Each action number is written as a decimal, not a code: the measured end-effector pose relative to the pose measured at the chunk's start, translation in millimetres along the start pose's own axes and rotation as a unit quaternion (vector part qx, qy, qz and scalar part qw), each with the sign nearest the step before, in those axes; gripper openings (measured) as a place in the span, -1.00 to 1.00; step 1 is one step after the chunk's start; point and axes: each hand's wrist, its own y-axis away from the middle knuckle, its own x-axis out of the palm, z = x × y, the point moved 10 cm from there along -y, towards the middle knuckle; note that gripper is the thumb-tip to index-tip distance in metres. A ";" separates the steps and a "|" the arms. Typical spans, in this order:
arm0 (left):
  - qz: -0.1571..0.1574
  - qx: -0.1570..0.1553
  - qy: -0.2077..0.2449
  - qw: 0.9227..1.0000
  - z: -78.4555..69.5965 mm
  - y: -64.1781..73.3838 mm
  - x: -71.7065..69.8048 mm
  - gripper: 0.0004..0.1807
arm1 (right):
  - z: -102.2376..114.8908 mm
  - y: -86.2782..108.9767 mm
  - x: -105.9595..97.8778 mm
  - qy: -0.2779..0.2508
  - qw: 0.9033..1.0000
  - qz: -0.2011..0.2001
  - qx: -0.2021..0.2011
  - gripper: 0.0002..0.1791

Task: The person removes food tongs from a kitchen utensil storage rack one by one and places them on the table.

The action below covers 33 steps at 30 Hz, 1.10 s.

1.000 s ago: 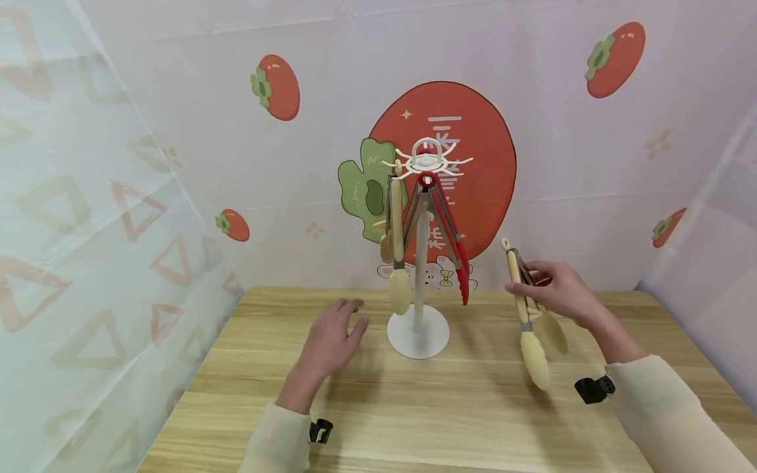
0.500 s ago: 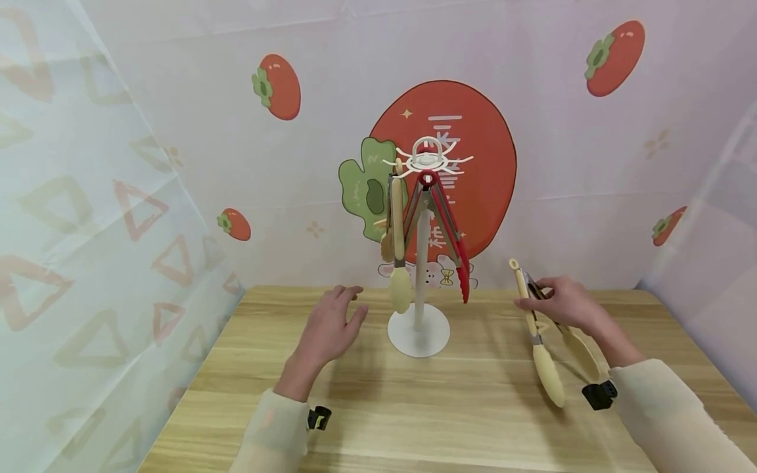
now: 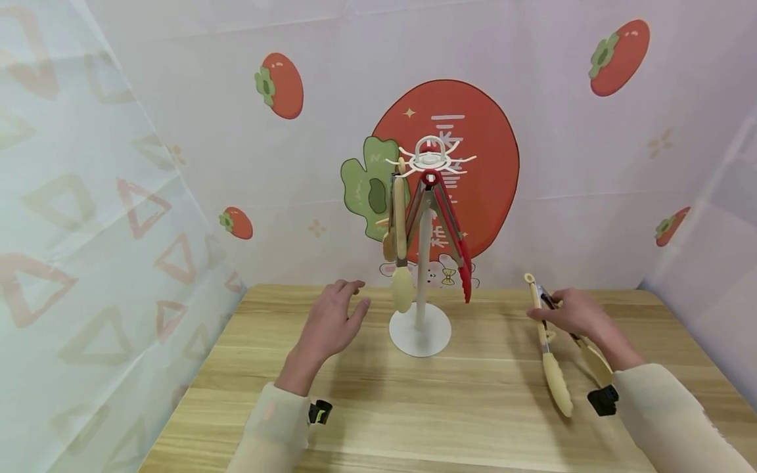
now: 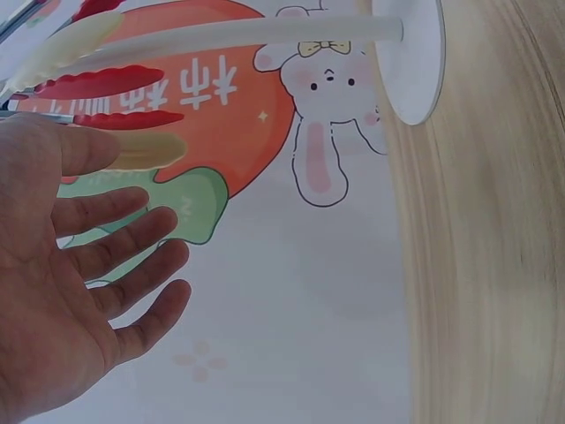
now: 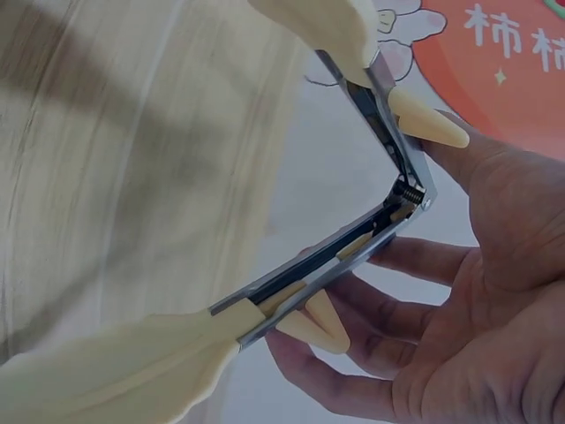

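On the right, my right hand holds a pair of cream-tipped kitchen tongs by the upper arms, its tips angled down close over the table. The right wrist view shows these tongs spread wide, thumb on one arm and fingers round the other. To the left of a white hook stand, my left hand hovers with relaxed fingers, palm visible in the left wrist view and nothing in it. From the stand's hooks hang red tongs and another cream pair, with a tan-tipped tool partly hidden behind.
The wooden table runs back to a cloth backdrop printed with persimmons. Patterned side sheets close in the left and right. A small black device sits at the right cuff, another at the left.
My right hand has lowered the cream tongs and brought them right and nearer to me; their arms have spread wider. My left hand and the hanging tongs stay nearly where they were.
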 end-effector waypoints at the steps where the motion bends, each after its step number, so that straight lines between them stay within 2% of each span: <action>1: -0.001 0.001 0.000 1.000 -0.5 -0.4 -0.6 -0.60 | -1.9 0.3 0.2 0.000 1.000 -0.003 0.003 -0.49; 14: -0.017 0.019 -0.004 1.000 -8.8 -8.9 -9.6 -0.60 | -30.6 4.5 5.5 0.016 0.999 -0.008 0.051 -0.42; 23: -0.014 0.009 -0.006 1.000 -11.4 -13.2 -15.8 -0.59 | -41.8 8.6 3.7 0.028 0.997 -0.009 0.068 -0.43; 33: -0.018 0.013 -0.011 1.000 -13.6 -14.1 -16.7 -0.59 | -60.6 14.4 5.6 0.030 0.995 -0.002 0.099 -0.40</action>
